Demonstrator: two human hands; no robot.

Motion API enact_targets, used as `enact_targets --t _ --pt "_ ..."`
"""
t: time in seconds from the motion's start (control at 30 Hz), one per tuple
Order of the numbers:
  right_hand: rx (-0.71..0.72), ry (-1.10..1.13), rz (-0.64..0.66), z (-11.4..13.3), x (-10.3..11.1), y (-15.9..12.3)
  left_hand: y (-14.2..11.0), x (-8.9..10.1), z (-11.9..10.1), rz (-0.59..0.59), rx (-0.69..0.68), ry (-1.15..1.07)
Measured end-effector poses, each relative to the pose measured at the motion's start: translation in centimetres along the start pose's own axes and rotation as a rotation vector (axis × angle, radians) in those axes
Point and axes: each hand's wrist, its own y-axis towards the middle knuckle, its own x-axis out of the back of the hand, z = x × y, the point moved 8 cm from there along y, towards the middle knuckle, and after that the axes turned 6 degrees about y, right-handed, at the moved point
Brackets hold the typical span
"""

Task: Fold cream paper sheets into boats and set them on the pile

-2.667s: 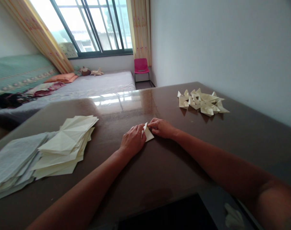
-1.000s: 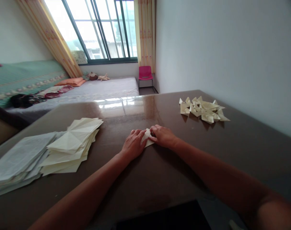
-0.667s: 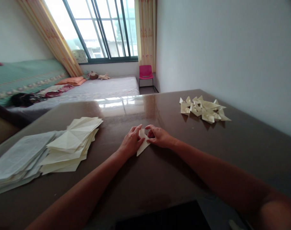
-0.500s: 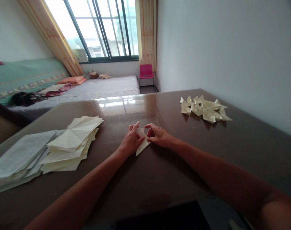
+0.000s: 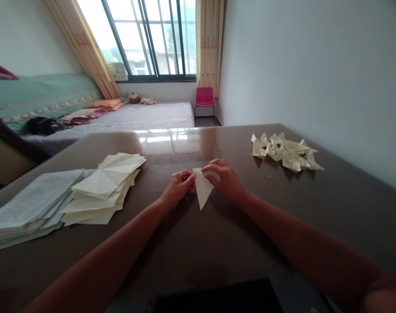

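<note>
A small cream paper (image 5: 204,190), folded to a kite shape with its point toward me, is between my hands above the brown table (image 5: 172,256). My left hand (image 5: 181,187) pinches its left edge between thumb and curled fingers. At its upper right is my right hand (image 5: 226,177), thumb and fingers apart and bent, the fingertips close to or touching the top. Whether the right fingers grip the paper I cannot tell. To the left lies a stack of creased cream sheets (image 5: 106,182). Folded paper pieces (image 5: 286,152) sit clustered at the far right.
Beside the cream sheets, a stack of greyish printed papers (image 5: 35,200) reaches the left edge of view. A white wall (image 5: 315,78) runs along the table's right side. Beyond the table are a bed (image 5: 155,114) and a pink chair (image 5: 205,97).
The folded paper has turned so its point faces me more directly. My left hand has shifted to its left edge with fingers curled in. The right hand has moved up toward its top. The view shifted slightly.
</note>
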Motion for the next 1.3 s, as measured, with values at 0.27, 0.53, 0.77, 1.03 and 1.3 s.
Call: enact_targets --t 0.27,0.53,0.77,1.03,1.3 --pt "-0.044 -0.033 0.08 -0.4 -1.6 0.0 -0.3 -1.0 -0.5 0.059 -0.034 -0.029" --pt "-0.131 0.123 0.114 -1.5 -1.9 0.3 -0.4 -1.2 -1.0 0.056 -0.074 0.021" --pt "-0.127 0.112 0.228 -1.8 -2.5 0.2 -0.2 -0.2 -1.9 -0.04 -0.209 0.372" --pt "-0.093 0.107 0.252 -1.1 -2.1 0.3 0.1 0.0 -1.4 -0.041 -0.187 0.297" --pt "-0.356 0.809 0.125 -2.8 -2.2 0.1 -1.2 -2.9 -1.5 0.356 -0.087 -0.208"
